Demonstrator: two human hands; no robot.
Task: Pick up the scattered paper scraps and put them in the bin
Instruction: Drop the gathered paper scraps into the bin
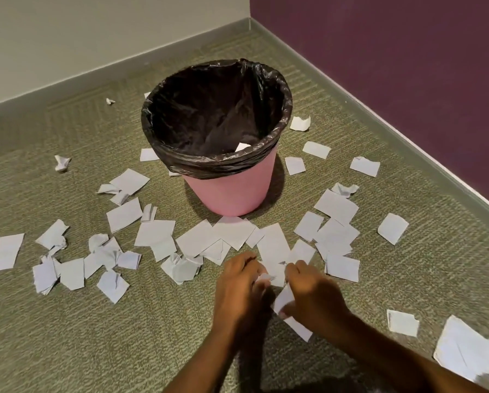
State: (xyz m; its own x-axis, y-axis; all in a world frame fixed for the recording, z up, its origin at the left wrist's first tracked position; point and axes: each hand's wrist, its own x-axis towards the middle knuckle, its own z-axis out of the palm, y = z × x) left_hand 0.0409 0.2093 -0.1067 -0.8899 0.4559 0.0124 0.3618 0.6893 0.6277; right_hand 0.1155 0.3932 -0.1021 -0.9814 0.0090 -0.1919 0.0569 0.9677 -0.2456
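A pink bin (232, 191) lined with a black bag (209, 109) stands upright on the carpet in a room corner; one white scrap shows inside near its front rim. Several white paper scraps (155, 232) lie flat or crumpled around it, mostly in front. My left hand (241, 285) is down on the carpet just in front of the bin, fingers curled round a small scrap (266, 277). My right hand (308, 293) sits beside it, pinching a paper scrap (283, 300) between thumb and fingers. Both hands are blurred.
Green-grey carpet (67, 336) covers the floor. A cream wall (67, 38) runs behind, a purple wall (407, 52) on the right, both with grey skirting. A larger torn sheet (464, 350) lies at the lower right.
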